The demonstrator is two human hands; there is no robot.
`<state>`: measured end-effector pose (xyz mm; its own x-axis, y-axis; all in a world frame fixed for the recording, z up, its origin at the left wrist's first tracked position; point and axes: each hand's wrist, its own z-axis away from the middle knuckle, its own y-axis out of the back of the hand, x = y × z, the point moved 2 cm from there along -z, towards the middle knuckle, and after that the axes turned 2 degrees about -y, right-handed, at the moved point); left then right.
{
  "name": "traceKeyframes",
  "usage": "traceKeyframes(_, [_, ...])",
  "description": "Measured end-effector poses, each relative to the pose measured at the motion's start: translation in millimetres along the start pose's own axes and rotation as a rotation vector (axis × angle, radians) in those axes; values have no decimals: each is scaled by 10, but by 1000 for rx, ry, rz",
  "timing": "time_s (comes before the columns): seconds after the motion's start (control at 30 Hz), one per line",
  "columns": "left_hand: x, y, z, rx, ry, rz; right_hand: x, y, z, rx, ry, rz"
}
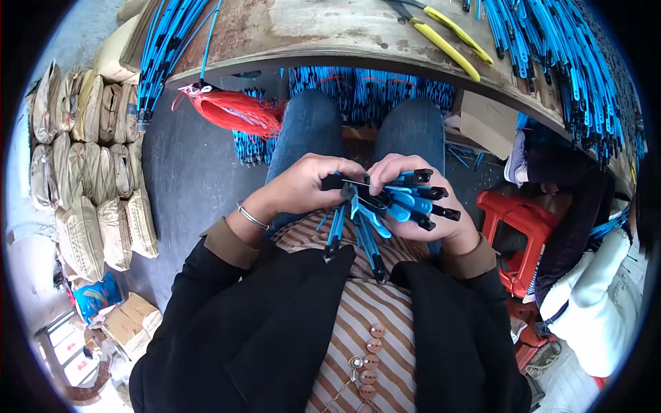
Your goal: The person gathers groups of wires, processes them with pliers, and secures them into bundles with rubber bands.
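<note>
Several blue sticks [399,212] with black ends [449,214] sit bunched inside the curled right hand [437,189], whose grip should be snug yet gentle, while the left hand [313,180] just beside it, pinching a black piece [332,182], works best with a light, steady touch.

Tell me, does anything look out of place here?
Yes: a few loose blue strips lie scattered on the floor, right of the knees. They look stray compared with the blue bundles massed under the table.
</note>
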<state>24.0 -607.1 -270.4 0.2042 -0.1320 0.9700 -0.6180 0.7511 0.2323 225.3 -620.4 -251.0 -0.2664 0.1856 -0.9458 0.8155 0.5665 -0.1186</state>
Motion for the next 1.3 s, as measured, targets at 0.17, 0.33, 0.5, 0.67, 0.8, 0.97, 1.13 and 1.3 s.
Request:
traceKeyframes(0.17, [-275,61,-182,20,-160,30,239,71,-88,-8,41,38])
traceKeyframes(0.33, [-407,194,-333,86,-227,64,282,-14,-174,260,-80,28])
traceKeyframes(0.5, [-599,301,-365,132,-142,142,406,-6,-330,351,-30,136])
traceKeyframes(0.67, [-792,355,-264,328,-102,513,449,-18,-380,440,-72,12])
traceKeyframes(0.8, [-844,472,-94,378,-50,642,509,128,-312,372,-34,-95])
traceKeyframes(0.97, [-775,627,-29,379,-219,708,297,427,-291,142,274,-185])
traceKeyframes(1.13, [-463,595,-35,342,-353,808,50,391,-362,135,370,-244])
traceKeyframes(1.3, [-238,265,-158,208,-132,785,210,156,-321,357,176,-217])
